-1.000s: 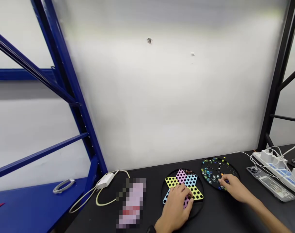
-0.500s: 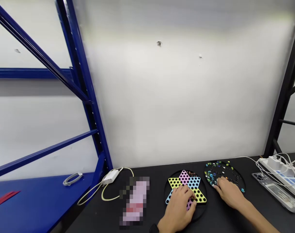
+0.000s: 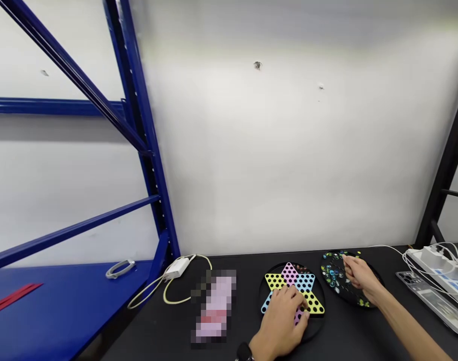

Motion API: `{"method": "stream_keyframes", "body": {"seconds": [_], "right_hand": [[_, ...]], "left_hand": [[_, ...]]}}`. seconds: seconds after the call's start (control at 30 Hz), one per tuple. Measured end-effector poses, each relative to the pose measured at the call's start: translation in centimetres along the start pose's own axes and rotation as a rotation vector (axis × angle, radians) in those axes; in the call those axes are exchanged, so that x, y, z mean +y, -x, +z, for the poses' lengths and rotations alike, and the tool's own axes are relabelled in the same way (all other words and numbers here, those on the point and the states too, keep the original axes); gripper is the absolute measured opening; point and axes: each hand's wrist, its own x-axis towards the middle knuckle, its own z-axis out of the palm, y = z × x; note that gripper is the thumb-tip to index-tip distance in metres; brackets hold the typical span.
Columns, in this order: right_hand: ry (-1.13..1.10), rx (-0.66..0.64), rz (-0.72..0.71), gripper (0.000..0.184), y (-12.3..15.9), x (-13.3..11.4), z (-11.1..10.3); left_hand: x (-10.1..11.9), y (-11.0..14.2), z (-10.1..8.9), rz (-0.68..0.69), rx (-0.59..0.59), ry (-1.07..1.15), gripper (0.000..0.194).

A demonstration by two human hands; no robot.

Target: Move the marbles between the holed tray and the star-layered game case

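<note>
Inside the black tray (image 3: 343, 296), glass marbles (image 3: 332, 273) lie beside the right hand (image 3: 360, 278).

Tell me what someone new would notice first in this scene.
The brightest thing is a star-shaped Chinese checkers board in pink, yellow and blue on the black table, with the left hand resting on it. Just right of it, the right hand reaches over glass marbles on a round black tray. At far left stands a blue steel shelf frame.

Bright, flat light hits the pale wall (image 3: 274, 150), with wide-angle bowing at the edges, one pixelated patch (image 3: 213, 308).
</note>
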Motion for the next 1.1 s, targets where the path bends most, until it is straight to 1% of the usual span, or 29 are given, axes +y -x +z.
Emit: {"method": "stream_keyframes", "body": {"seconds": [0.1, 0.17, 0.2, 0.23, 0.3, 0.4, 0.47, 0.5, 0.53, 0.57, 0.63, 0.7, 0.77, 0.8, 0.83, 0.9, 1.0, 1.1], "right_hand": [[0.539, 0.066, -0.182, 0.046, -1.1, 1.3, 0.5], [0.864, 0.076, -0.247, 0.042, -1.4, 2.3, 0.9], [0.989, 0.067, -0.274, 0.038, -1.4, 2.7, 1.0], [1.088, 0.046, -0.303, 0.036, -1.3, 3.1, 1.2], [1.206, -0.014, -0.364, 0.031, -1.1, 3.7, 1.4], [1.235, -0.072, -0.382, 0.024, -1.2, 4.4, 1.2], [1.12, -0.065, -0.359, 0.018, -1.6, 4.5, 0.9], [0.998, -0.048, -0.341, 0.018, -1.8, 4.5, 0.7], [0.828, -0.023, -0.315, 0.021, -2.0, 4.4, 0.6], [0.617, 0.004, -0.273, 0.027, -2.2, 4.2, 0.4], [0.132, 0.037, -0.139, 0.037, -2.4, 3.5, 0.4], [-0.32, 0.026, 0.007, 0.04, -2.5, 2.5, 0.8], [-0.635, -0.015, 0.102, 0.036, -2.4, 1.4, 1.7], [-0.734, -0.036, 0.13, 0.033, -2.4, 0.9, 2.3], [-0.797, -0.054, 0.155, 0.03, -2.4, 0.5, 2.9], [-0.853, -0.08, 0.195, 0.027, -2.4, 0.2, 4.2], [-0.85, -0.097, 0.22, 0.03, -2.4, 0.5, 5.6], [-0.836, -0.104, 0.225, 0.032, -2.1, 1.1, 6.0]], "left_hand": [[-0.1, 0.1, 0.0, -0.003, -0.005, -0.001, 0.008], [-0.1, 0.1, 0.1, -0.002, -0.005, -0.004, 0.007], [-0.2, 0.2, 0.1, 0.002, -0.004, -0.007, 0.008], [-0.2, 0.2, 0.2, 0.007, -0.001, -0.01, 0.009], [-0.3, 0.2, 0.2, 0.017, 0.003, -0.017, 0.011], [-0.4, 0.3, 0.2, 0.021, 0.001, -0.024, 0.01], [-0.4, 0.4, 0.1, 0.022, -0.004, -0.029, 0.01], [-0.4, 0.4, 0.1, 0.022, -0.005, -0.03, 0.01], [-0.4, 0.4, 0.1, 0.02, -0.002, -0.029, 0.01], [-0.4, 0.3, 0.1, 0.017, 0.006, -0.027, 0.011], [-0.6, -0.2, 0.2, 0.011, 0.028, -0.03, 0.017], [-0.9, -1.2, 0.4, 0.026, 0.033, -0.058, 0.033], [-1.3, -2.5, 0.8, 0.063, -0.011, -0.11, 0.053], [-1.5, -3.2, 1.0, 0.072, -0.053, -0.137, 0.06], [-1.7, -3.8, 1.2, 0.057, -0.085, -0.157, 0.063], [-2.0, -4.8, 1.4, 0.034, -0.109, -0.187, 0.063], [-2.2, -6.0, 1.3, 0.04, -0.056, -0.248, 0.056], [-2.0, -6.9, 1.1, 0.05, -0.011, -0.313, 0.048]]}}
